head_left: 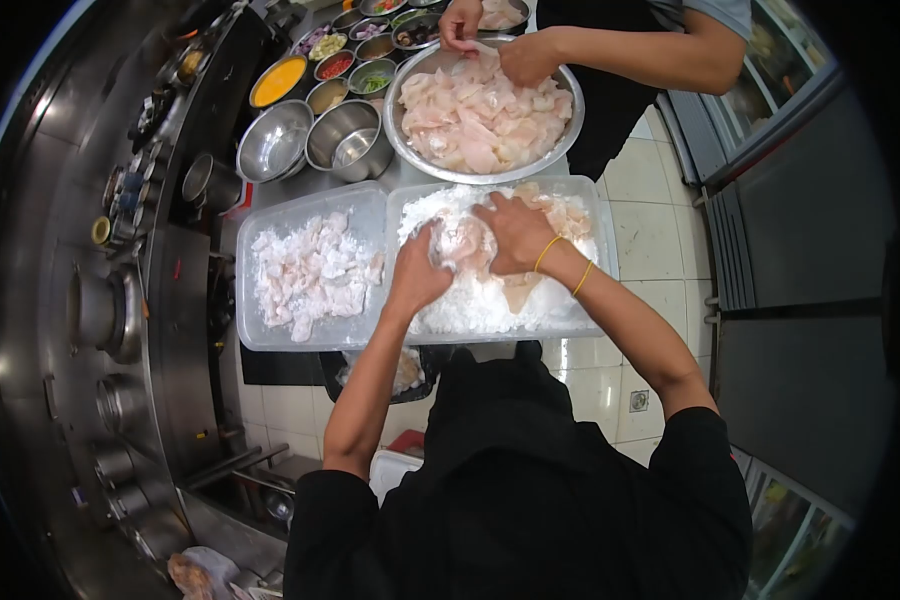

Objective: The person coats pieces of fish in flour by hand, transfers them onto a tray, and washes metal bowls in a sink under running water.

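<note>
My left hand (420, 272) is at the left side of a plastic tub (592, 328) of white flour-like powder, thumb and fingers apart in a curve. Powder-coated slices of pale raw meat (465, 242) lie between my two hands. Opposite, my right hand (518, 236) rests on the slices with its fingers spread; a yellow band circles the wrist. Some fingertips are hidden in the powder. More slices, less coated, show behind and beneath my right hand. A second tub (253, 318) on the left holds white-coated pieces.
Beyond the tubs, a co-worker's hands (515, 58) handle slices over a large metal bowl (395, 118) heaped with raw meat. Metal pots (350, 140), a bowl of yellow liquid (278, 82) and several small bowls of chopped ingredients stand at back left. A steel counter (185, 340) runs along the left.
</note>
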{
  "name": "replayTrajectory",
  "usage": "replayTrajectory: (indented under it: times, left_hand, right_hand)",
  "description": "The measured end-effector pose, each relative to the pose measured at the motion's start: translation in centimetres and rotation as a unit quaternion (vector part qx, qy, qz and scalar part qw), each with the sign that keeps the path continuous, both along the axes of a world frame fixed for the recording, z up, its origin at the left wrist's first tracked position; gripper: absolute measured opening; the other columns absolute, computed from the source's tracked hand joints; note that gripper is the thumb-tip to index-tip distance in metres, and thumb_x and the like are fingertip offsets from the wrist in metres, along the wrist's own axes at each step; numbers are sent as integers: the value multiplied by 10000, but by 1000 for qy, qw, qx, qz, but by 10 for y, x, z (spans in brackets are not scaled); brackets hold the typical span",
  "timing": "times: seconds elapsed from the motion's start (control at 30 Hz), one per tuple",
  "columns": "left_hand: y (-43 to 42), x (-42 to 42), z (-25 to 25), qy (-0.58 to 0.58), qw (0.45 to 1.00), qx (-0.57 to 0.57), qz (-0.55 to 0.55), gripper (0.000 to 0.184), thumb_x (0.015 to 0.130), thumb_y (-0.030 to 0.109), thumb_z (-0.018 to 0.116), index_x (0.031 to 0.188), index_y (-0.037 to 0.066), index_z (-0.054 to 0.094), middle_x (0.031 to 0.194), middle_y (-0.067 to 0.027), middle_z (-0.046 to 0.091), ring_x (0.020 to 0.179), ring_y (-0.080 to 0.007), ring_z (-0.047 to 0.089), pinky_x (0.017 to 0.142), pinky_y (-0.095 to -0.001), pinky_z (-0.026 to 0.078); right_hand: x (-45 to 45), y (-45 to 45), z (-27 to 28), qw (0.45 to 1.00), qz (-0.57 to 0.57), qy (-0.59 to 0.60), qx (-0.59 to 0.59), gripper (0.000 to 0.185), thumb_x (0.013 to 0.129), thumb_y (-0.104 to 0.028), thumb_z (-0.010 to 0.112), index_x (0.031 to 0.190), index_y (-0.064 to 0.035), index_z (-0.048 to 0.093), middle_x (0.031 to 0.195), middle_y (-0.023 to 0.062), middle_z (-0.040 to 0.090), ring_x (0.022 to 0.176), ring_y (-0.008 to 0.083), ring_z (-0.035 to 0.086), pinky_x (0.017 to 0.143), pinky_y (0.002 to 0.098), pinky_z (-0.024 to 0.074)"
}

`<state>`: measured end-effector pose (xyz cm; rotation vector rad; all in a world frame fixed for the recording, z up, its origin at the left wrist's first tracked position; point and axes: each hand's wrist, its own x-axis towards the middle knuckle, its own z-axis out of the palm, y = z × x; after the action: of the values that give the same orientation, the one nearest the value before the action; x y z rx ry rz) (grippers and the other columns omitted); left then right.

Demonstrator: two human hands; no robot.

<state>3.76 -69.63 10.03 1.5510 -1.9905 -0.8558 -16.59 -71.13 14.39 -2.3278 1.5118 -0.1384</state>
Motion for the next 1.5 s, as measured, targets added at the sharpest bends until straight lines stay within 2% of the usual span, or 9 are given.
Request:
replayTrajectory:
  times: [0.1, 0.17, 0.33, 0.53, 0.77, 1.0, 1.2, 1.4, 1.5]
  left_hand:
    - [13, -12, -14, -83, 996, 12, -7, 781, 652, 111, 672, 1369, -33, 396, 1333, -342, 449, 1278, -510, 357, 1042, -464, 384]
    - [6, -19, -13, -97, 994, -24, 47, 649, 674, 125, 673, 1283, -12, 494, 1220, -312, 557, 1192, -464, 486, 976, -450, 437]
    - [-7, -7, 21, 32, 998, 9, 62, 440, 703, 127, 671, 1126, 20, 610, 984, -245, 670, 967, -413, 633, 836, -437, 497]
    - [4, 3, 9, -37, 996, 46, 61, 727, 699, 206, 681, 1376, 76, 451, 1269, -273, 550, 1194, -455, 495, 999, -470, 425]
    - [-2, -22, -1, -162, 985, 22, 52, 632, 677, 211, 720, 1272, 79, 551, 1318, -275, 502, 1207, -453, 481, 933, -477, 479]
    - [-6, -7, 24, 85, 988, 113, 60, 580, 662, 179, 707, 1216, 60, 584, 1259, -236, 562, 1168, -413, 523, 918, -448, 485]
    - [25, -22, 10, -232, 970, -69, 18, 815, 637, 152, 734, 1380, 52, 413, 1240, -290, 547, 1169, -414, 516, 882, -465, 503]
    - [-11, -19, 4, -28, 995, 58, 75, 661, 637, 188, 779, 1230, 28, 535, 1147, -271, 621, 1068, -396, 611, 884, -423, 498]
    - [-8, -10, 26, 46, 992, 83, 85, 488, 692, 196, 734, 1127, 1, 626, 1025, -255, 672, 1043, -388, 626, 890, -407, 488]
  right_hand:
    - [16, 2, -27, 998, 40, 17, -53, 765, 567, -193, 797, 1280, -152, 523, 1239, 88, 516, 1192, 374, 470, 829, 517, 494]
    - [25, -5, -40, 998, 57, -2, -32, 795, 547, -211, 814, 1282, -164, 515, 1226, 88, 522, 1208, 367, 451, 803, 522, 493]
    - [16, -22, -17, 995, 56, -66, -51, 308, 603, -167, 702, 903, -102, 680, 804, 128, 690, 831, 348, 663, 729, 469, 524]
    - [0, -15, 5, 997, 66, -43, -23, 497, 601, -185, 684, 1096, -138, 697, 996, 156, 642, 932, 355, 623, 791, 456, 529]
    - [12, -12, -28, 997, 73, -5, -34, 588, 577, -161, 724, 1152, -86, 628, 1140, 166, 557, 1033, 364, 568, 847, 463, 511]
    - [-5, -21, 3, 992, 70, -109, -9, 705, 591, -125, 697, 1279, -103, 542, 1151, 187, 550, 1064, 371, 564, 867, 454, 494]
    - [3, 8, -13, 996, 78, 27, -23, 799, 591, -107, 746, 1342, -122, 474, 1295, 163, 461, 1157, 404, 489, 840, 515, 480]
    - [9, -24, -37, 987, 31, -156, -11, 726, 608, -160, 784, 1285, -78, 537, 1122, 215, 620, 1006, 394, 604, 872, 459, 497]
    - [4, -28, -8, 994, -14, -78, 80, 702, 599, -257, 795, 1234, -45, 583, 1118, 231, 630, 1058, 378, 598, 885, 459, 495]
